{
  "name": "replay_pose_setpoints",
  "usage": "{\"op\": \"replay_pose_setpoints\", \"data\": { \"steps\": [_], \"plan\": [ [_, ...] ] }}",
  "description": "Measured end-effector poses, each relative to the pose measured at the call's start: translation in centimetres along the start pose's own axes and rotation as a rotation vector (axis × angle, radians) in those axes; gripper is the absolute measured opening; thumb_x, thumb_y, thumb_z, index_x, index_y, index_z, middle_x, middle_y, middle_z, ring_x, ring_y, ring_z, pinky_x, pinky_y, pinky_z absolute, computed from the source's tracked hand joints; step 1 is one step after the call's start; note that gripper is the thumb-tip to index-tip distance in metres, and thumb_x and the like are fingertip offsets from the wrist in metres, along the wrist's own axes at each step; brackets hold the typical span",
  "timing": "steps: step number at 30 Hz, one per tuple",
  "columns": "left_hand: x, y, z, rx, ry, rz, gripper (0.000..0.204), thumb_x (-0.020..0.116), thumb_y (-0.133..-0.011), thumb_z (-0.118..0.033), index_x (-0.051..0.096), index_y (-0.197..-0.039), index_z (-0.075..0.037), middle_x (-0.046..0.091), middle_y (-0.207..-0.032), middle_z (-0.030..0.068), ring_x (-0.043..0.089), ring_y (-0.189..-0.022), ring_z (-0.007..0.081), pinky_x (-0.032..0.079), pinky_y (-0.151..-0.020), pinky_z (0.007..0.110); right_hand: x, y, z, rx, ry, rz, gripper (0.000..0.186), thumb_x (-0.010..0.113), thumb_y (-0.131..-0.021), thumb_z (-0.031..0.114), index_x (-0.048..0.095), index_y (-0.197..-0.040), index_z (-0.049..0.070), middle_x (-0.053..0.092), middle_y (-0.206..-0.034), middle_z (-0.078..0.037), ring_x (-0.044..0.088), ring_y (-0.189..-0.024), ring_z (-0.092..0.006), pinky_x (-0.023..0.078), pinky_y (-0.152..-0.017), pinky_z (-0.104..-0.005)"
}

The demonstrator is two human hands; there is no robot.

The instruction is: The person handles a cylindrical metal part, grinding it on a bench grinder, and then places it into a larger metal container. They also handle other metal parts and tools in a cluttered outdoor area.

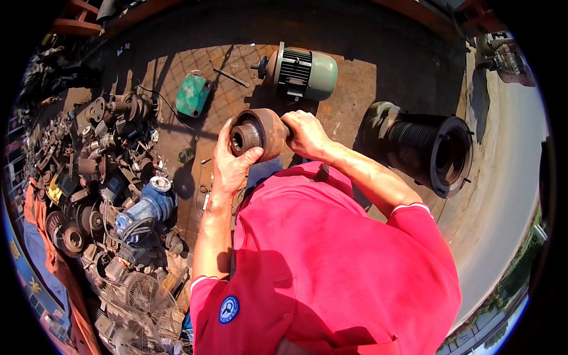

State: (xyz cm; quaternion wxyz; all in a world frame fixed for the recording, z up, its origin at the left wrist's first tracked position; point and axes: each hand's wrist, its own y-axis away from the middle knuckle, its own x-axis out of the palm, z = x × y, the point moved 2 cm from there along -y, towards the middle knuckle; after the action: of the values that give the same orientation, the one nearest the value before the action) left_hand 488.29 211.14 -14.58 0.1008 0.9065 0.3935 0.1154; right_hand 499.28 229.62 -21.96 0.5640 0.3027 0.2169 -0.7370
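Fingers (223, 137) of the left hand (226, 170) curve around the left side of a rusty round metal part (273, 131), the thumb pressed to its lower edge. I see the right hand (306, 135) curled into a fist at the part's right side; I cannot tell what it pinches. Below spreads a brown, stained floor (350, 80), sunlit, with mesh shadows toward the upper left. On it I make out a grey-green motor (322, 77) at upper centre, a green block (192, 94) left of that and a dark flanged cylinder (414, 139) at right. Scrap parts (106, 142) crowd the left. The round part sits just above centre, its thick rim around a toothed bore.
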Motion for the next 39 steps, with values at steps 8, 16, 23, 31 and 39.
{"op": "replay_pose_setpoints", "data": {
  "steps": [8, 16, 23, 31, 39],
  "plan": [
    [-0.1, -4.0, 3.8, -0.135, 0.215, 0.065, 0.062, 0.083, -0.088, -0.012, 0.05, -0.139, 0.002, 0.064, -0.128, 0.0104, 0.061, -0.119, 0.0205, 0.049, -0.107, 0.038, 0.5, 3.0, -1.2, 0.271, -0.042, 0.023, 0.022, 0.068, -0.079, 0.004, 0.059, -0.098, -0.001, 0.068, -0.098, -0.022, 0.064, -0.099, -0.0442, 0.051, -0.084, -0.0523],
    [0.1, -6.2, 3.6, -0.221, 0.508, 0.465, 0.073, 0.055, -0.104, -0.057, 0.048, -0.151, -0.001, 0.057, -0.148, 0.0109, 0.053, -0.137, 0.0243, 0.04, -0.118, 0.043, 1.7, 4.8, -0.8, 0.514, -0.086, -0.139, 0.026, 0.068, -0.077, 0.006, 0.058, -0.1, 0.0, 0.068, -0.096, -0.026, 0.064, -0.099, -0.0487, 0.051, -0.084, -0.0538],
    [0.6, -8.9, 5.2, -0.379, 0.506, 0.562, 0.078, 0.046, -0.104, -0.065, 0.047, -0.151, -0.003, 0.053, -0.153, 0.0112, 0.045, -0.144, 0.0253, 0.032, -0.122, 0.044, 2.7, 8.1, 2.1, 0.673, -0.157, -0.348, 0.027, 0.064, -0.08, 0.005, 0.061, -0.106, 0.0, 0.07, -0.1, -0.027, 0.065, -0.1, -0.0483, 0.052, -0.085, -0.0541],
    [-3.5, -11.6, 15.7, -0.629, 0.288, 0.359, 0.066, 0.057, -0.101, -0.064, 0.057, -0.139, -0.01, 0.061, -0.141, 0.0124, 0.056, -0.133, 0.0313, 0.043, -0.111, 0.051, 2.9, 14.8, -0.5, 0.676, -0.188, -0.633, 0.029, 0.071, -0.078, 0.004, 0.063, -0.105, 0.001, 0.071, -0.093, -0.024, 0.069, -0.092, -0.044, 0.054, -0.079, -0.0463],
    [0.6, -10.3, 13.9, -0.564, 0.15, 0.374, 0.065, 0.069, -0.099, -0.048, 0.051, -0.146, -0.007, 0.058, -0.145, 0.0165, 0.058, -0.132, 0.0309, 0.048, -0.106, 0.049, -8.6, 17.2, -3.6, 0.579, -0.128, -0.778, 0.014, 0.062, -0.095, 0.012, 0.063, -0.103, 0.001, 0.069, -0.094, -0.026, 0.067, -0.093, -0.0483, 0.054, -0.076, -0.0513]
  ]
}}
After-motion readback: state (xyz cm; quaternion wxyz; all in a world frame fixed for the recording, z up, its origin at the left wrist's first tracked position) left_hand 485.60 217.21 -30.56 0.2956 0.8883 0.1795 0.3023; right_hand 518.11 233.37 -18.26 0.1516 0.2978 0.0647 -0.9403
